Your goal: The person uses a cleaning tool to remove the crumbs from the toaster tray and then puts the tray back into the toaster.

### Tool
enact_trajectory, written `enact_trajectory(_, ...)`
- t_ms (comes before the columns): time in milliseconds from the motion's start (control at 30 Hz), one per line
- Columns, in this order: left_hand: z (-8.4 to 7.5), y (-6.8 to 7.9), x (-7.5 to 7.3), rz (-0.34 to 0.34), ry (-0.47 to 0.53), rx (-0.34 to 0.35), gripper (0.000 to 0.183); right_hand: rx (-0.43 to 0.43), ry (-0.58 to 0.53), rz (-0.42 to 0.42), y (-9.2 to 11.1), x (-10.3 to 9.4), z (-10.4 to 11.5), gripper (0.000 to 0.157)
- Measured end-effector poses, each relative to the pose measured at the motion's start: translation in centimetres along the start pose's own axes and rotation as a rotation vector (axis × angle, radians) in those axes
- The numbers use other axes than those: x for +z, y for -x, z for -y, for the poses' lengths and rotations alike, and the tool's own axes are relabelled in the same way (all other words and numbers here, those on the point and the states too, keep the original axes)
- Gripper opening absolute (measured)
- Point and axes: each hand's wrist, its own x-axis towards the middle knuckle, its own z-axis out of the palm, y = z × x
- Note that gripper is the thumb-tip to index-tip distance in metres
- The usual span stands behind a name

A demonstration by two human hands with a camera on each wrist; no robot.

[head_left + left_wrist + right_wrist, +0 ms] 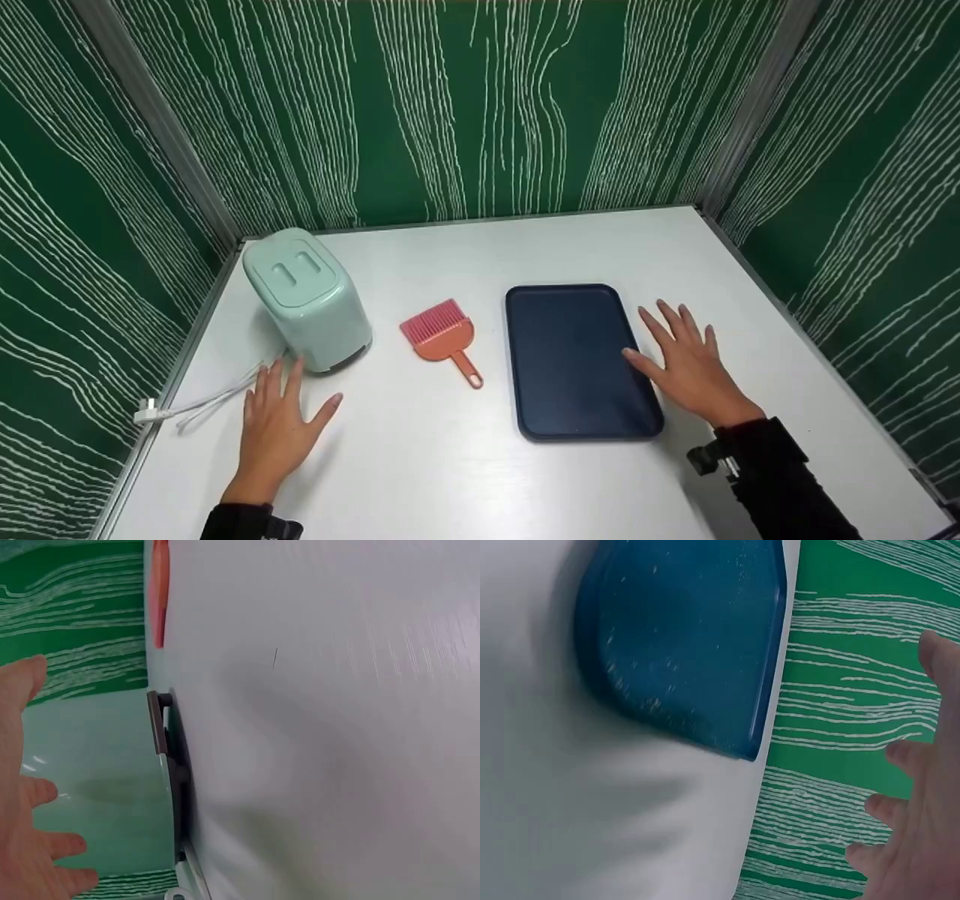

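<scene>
My left hand [276, 433] is held over the table with its fingers spread, holding nothing. Its fingertips are nearest the front of a mint-green toaster [322, 322] with a lid on top; I cannot tell whether they touch it. To the right, a dark blue rectangular tray [574, 367] lies flat, and pale specks show on it in the right wrist view. Beside that tray my right hand [694, 375] hovers with spread fingers, its thumb overlapping the right rim in the head view. Between toaster and tray lies a small brush [446, 341] with pink bristles and an orange handle.
A white cord with a plug [150, 411] runs from the toaster to the table's left edge. Green panels [480, 112] with white wavy lines enclose the white table [450, 480] at the back and both sides, joined by grey metal posts [739, 135].
</scene>
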Motion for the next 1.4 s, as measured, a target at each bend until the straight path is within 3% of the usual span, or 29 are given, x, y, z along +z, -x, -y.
enact_trajectory(200,0.3,0.0,-0.1,0.014,0.015,-0.026,0.099,-0.050,-0.004,-0.012,-1.6,1.2,2.2,0.079)
enact_trajectory(367,0.9,0.0,-0.3,0.034,0.019,-0.061,0.101,-0.101,-0.041,0.011,-3.7,3.3,4.6,0.078)
enact_trajectory(500,1.4,-0.2,-0.6,-0.001,0.036,-0.077,0.098,-0.146,-0.081,0.019,-5.6,5.1,7.1,0.077)
enact_trajectory(733,2.0,-1.1,-0.9,-0.051,0.176,-0.131,0.094,-0.221,-0.193,0.078,-9.0,7.0,12.2,0.077)
enact_trajectory(1067,1.5,-2.4,0.1,-0.075,0.341,-0.186,0.101,-0.250,-0.348,0.183,-13.4,8.7,18.6,0.077)
enact_trajectory(1200,1.4,-3.0,0.1,-0.053,0.427,-0.236,0.104,-0.220,-0.469,0.214,-14.8,9.7,21.0,0.077)
enact_trajectory(1400,1.4,-3.5,0.5,-0.008,0.536,-0.275,0.106,-0.087,-0.660,0.306,-15.8,11.9,23.6,0.081)
